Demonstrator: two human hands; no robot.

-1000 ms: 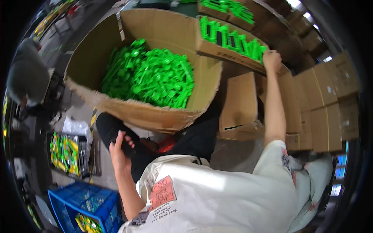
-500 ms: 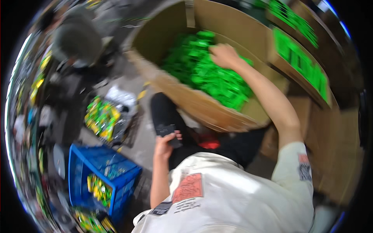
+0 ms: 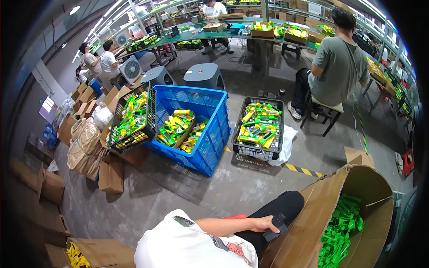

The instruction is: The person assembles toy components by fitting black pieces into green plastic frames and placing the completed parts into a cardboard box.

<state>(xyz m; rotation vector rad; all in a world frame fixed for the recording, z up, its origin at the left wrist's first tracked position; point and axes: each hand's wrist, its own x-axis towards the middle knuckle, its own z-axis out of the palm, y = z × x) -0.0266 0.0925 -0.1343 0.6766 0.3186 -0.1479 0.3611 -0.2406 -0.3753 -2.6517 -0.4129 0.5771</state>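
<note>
My left hand (image 3: 263, 224) rests by my left knee, its fingers wrapped round a small black boxy object (image 3: 280, 222) whose kind I cannot make out. Just right of it stands a tall open cardboard carton (image 3: 313, 214), with a heap of bright green plastic pieces (image 3: 342, 234) inside. My right hand is out of the picture.
Ahead, a blue plastic crate (image 3: 212, 149) and two black baskets (image 3: 257, 151) hold green and yellow plastic parts. A person (image 3: 342, 62) sits on a stool at the right. Cartons (image 3: 111, 176) and sacks line the left. Lower left, another carton (image 3: 105, 250) contains yellow pieces.
The view has swung left and up from the carton toward the crate and baskets. My right hand, earlier on the green pieces, has left the picture. My left hand keeps the black object.
</note>
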